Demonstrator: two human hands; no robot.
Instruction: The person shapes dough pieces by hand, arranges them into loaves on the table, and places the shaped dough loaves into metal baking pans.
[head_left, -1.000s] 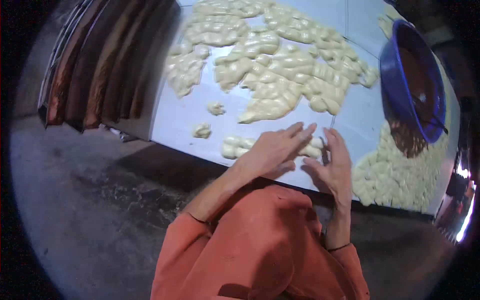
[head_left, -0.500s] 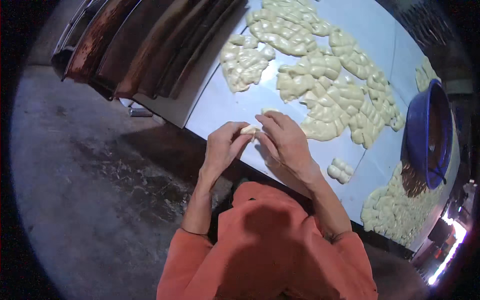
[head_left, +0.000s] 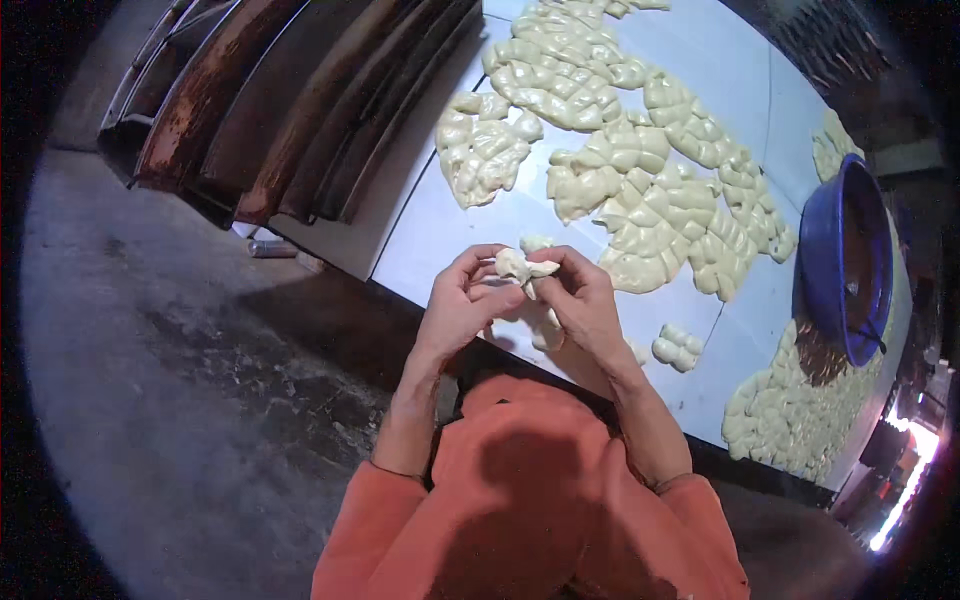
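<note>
Pinching a dough bit at mid frame, both hands have it clear of the table: L hand is clamped on its left part, R hand on its right end, thumbs vs. fingers. Can't tell if it's being pulled apart or pressed tog. Best, I'd say: use pads only, keep pressure light + even, wrists low; stuff looks soft & prob. sticky, so a hard squeeze could smear or thin it. Keep it over the table, not the near edge, in case it slips.

Vs. 0.5 s ago: more of the bit shows, looks folded w/ a tail toward R hand; R hand is rolled over, its back less in the way. A lump just below the hands shows now, didn't then.

Farther out: small cluster right of R hand, abt same spot as then. Another lump sits just past the fingertips. Then the big sheet, upper mid to right, well clear of the hands, & blue bowl, far right, likewise unmoved.
</note>
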